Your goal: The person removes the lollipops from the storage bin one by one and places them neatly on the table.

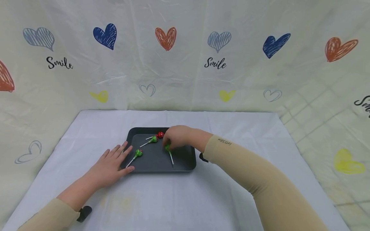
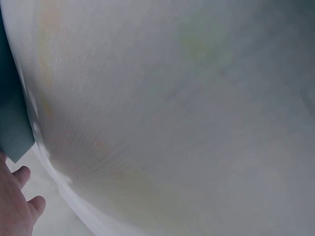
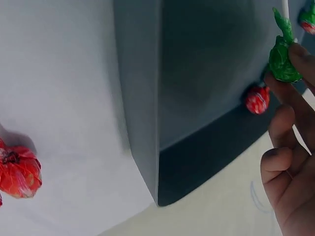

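Observation:
My right hand [image 1: 177,136] reaches over the dark grey tray [image 1: 156,162], pinching a green-wrapped lollipop [image 3: 284,61] between thumb and finger; its white stick points toward me in the head view. Fingers spread, my left hand [image 1: 108,166] rests at the tray's left rim. Close to its fingertips a green lollipop [image 1: 139,153] lies in the tray, stick toward the near left corner. Farther back, another green lollipop [image 1: 154,139] lies beside a red lollipop [image 1: 160,134]. In the left wrist view, only part of the left hand [image 2: 17,201] shows beside the tray.
A red-wrapped lollipop [image 3: 19,172] lies on the white cloth outside the tray in the right wrist view; my right arm hides that spot from the head camera. Behind the white-covered table [image 1: 231,199] hangs a pale curtain [image 1: 188,70] printed with hearts.

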### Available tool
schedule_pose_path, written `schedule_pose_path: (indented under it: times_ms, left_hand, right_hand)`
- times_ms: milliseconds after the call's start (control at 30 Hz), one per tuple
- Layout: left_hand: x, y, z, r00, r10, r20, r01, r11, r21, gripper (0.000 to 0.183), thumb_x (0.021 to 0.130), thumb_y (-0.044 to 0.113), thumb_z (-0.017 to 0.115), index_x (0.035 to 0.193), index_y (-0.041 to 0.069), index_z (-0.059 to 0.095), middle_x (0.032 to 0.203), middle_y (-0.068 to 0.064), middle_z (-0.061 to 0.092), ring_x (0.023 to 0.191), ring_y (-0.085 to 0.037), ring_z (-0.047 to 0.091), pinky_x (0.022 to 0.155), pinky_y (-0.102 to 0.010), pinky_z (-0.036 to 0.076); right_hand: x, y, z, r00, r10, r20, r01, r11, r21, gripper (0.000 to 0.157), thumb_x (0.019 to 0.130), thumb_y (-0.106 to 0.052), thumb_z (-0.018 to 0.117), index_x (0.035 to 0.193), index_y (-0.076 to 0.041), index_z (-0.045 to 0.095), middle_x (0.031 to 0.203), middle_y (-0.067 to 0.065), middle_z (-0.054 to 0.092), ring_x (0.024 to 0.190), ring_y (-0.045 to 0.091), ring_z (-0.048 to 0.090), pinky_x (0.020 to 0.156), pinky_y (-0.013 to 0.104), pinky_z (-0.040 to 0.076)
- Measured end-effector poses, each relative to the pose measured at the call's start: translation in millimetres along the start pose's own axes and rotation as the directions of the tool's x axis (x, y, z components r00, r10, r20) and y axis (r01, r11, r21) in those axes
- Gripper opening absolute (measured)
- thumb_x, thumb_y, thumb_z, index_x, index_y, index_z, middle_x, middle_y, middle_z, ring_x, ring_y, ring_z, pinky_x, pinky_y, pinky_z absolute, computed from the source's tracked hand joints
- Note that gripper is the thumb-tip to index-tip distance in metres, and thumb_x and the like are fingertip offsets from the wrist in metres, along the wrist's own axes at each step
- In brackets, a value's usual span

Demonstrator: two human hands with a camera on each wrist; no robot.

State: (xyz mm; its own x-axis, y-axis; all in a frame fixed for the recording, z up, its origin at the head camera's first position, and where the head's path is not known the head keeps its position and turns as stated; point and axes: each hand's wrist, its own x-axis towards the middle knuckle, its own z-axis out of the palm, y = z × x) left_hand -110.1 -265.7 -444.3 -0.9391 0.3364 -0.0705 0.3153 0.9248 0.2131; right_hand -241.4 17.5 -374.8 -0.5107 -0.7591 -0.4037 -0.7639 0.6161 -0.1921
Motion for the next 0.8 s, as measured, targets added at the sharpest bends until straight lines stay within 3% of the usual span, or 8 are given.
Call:
schedule_pose_path:
  times_ms: [367,600,800]
  left_hand:
    - [-0.4,2.6,-1.3,1.000,0.006,0.000,-0.006,1.000,0.008,0.088,0.093,0.068,0.049,0.159,0.014,0.024,0.165,-0.013,0.014,0.147,-0.043,0.018,0.115,-0.065,0.012]
    - [-0.2,0.6,-0.3,1.000,0.004,0.007,-0.004,1.000,0.004,0.088,0.093,0.067,0.049,0.159,0.014,0.023,0.165,-0.013,0.014,0.148,-0.042,0.016,0.115,-0.065,0.012]
    - [-1.4,1.9,-3.4,1.000,0.012,0.012,-0.012,1.000,0.002,0.088,0.094,0.070,0.045,0.159,0.014,0.023,0.165,-0.013,0.014,0.148,-0.043,0.017,0.115,-0.066,0.012]
  right_hand:
    - [-21.5,12.4,-10.4,0.997,0.047,-0.057,-0.043,0.996,0.076,0.031,0.092,-0.022,0.072,0.123,-0.022,0.073,0.120,-0.010,0.068,0.114,0.012,0.060,0.097,0.031,0.049]
    - [-42.6,31.2,-10.5,0.992,0.065,-0.104,-0.051,0.990,0.135,0.029,0.092,-0.022,0.072,0.120,-0.021,0.074,0.114,-0.009,0.069,0.109,0.018,0.063,0.093,0.032,0.050]
    - [-68.7,46.7,-7.8,0.983,0.112,-0.146,-0.085,0.980,0.177,0.026,0.091,-0.022,0.073,0.117,-0.025,0.075,0.110,-0.011,0.070,0.100,0.011,0.062,0.090,0.031,0.052]
